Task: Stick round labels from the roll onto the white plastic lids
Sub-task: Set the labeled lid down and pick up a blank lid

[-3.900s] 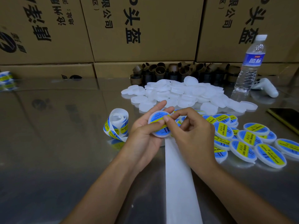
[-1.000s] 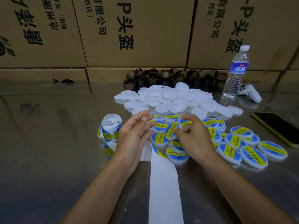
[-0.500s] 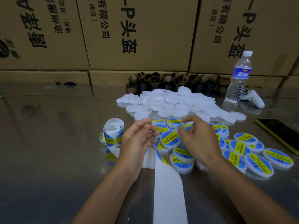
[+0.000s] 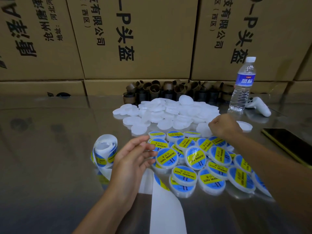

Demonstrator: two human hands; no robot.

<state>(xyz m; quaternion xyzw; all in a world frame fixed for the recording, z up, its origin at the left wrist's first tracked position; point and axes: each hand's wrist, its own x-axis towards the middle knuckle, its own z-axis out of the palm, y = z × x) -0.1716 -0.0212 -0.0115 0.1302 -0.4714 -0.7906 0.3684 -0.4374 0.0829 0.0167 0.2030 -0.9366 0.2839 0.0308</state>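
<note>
Left hand point(image 4: 133, 159) open, fingers loosely spread, holding nothing, raised just above the near-left edge of the labelled lids point(image 4: 195, 156). Right hand point(image 4: 222, 125) reached out to the right edge of the heap of plain white lids point(image 4: 168, 112), fingers curled downward beside one lid; cannot tell whether anything is gripped. Labelled lids, blue and yellow, overlapping in a loose cluster on the glossy desk point(image 4: 50, 149), just in front of the plain heap. Roll of labels point(image 4: 104, 149) standing on edge left of the left hand, its white backing strip point(image 4: 167, 213) running toward the near edge, one label partly showing on it. Behind the heap, brown cardboard cores point(image 4: 152, 92) against stacked cardboard boxes point(image 4: 135, 39). At right, an upright water bottle point(image 4: 242, 88), a white controller point(image 4: 258, 107) beside it, and a dark phone point(image 4: 290, 142) lying flat.
</note>
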